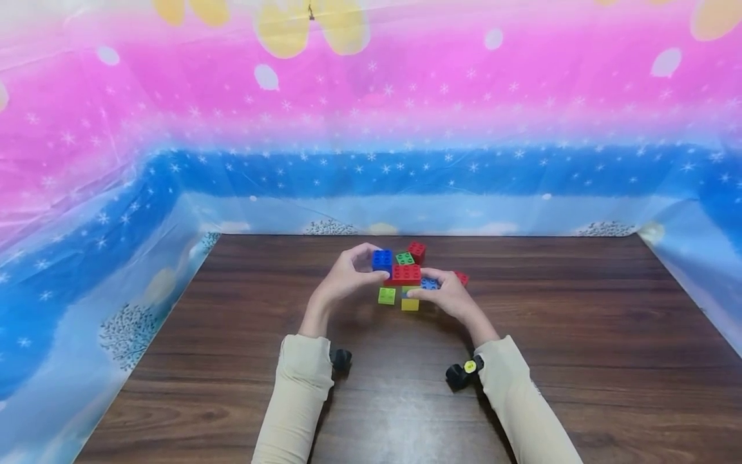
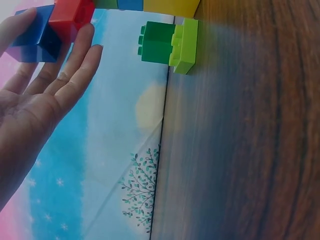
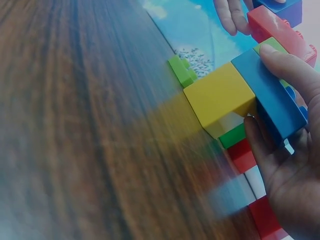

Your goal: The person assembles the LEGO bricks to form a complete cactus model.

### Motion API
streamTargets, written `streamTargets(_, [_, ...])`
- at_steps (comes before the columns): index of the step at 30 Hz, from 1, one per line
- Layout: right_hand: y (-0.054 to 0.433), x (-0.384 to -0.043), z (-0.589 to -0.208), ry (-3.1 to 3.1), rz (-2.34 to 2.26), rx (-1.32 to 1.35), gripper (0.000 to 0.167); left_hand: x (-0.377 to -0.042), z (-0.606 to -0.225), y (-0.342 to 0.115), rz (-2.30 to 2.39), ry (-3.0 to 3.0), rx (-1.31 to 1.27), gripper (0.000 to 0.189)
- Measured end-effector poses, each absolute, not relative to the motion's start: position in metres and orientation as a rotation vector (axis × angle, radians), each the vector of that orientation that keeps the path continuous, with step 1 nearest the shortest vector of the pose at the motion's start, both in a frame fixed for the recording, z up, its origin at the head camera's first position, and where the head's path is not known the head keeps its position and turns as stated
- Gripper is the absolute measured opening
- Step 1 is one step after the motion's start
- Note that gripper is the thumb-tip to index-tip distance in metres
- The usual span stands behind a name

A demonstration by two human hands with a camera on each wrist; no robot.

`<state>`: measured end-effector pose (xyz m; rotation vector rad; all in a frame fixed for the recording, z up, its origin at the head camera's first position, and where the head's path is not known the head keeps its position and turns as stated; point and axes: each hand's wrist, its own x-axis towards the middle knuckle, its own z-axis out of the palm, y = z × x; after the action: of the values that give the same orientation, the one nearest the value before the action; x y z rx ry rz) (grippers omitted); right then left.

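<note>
My left hand [image 1: 344,278] pinches a dark blue toy brick [image 1: 382,259] at the top of a stack, thumb in front. That brick adjoins a red brick [image 1: 404,275], with the left fingertips close to the red one in the left wrist view. Below the red brick come a light green brick [image 3: 272,44], a long blue brick [image 3: 270,97] and a yellow brick [image 3: 220,97] at the bottom. My right hand [image 1: 453,298] grips the long blue brick, thumb on one side and fingers on the other. The palm hides part of it.
A loose lime green brick [image 1: 386,296] lies left of the stack. Behind stand a green brick [image 1: 404,258] and a red brick [image 1: 417,250]. Another red brick [image 1: 462,278] shows beyond the right hand. A patterned cloth [image 1: 371,174] borders the wooden table [image 1: 580,335].
</note>
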<state>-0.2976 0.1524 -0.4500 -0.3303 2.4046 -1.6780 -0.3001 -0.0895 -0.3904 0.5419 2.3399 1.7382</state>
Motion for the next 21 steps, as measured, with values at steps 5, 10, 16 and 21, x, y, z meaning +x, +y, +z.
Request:
streamTargets(5, [0.15,-0.284,-0.432,2.416,-1.659,-0.322,0.053,-0.3,-0.392,-0.088,1.738,2.338,0.56,0.035])
streamTargets(10, [0.153,-0.291,-0.442,2.442,-1.647,-0.305,0.058,-0.3,-0.392,-0.087,1.738,2.339,0.571,0.037])
streamTargets(16, [0.152,-0.296,-0.445,2.444,-1.649,-0.317,0.059,-0.298,-0.391,-0.089,1.759,2.331,0.601,0.038])
streamTargets(21, [0.152,-0.295,-0.444,2.444,-1.618,-0.36,0.058,-0.294,-0.392,-0.092,1.762,2.321,0.613,0.038])
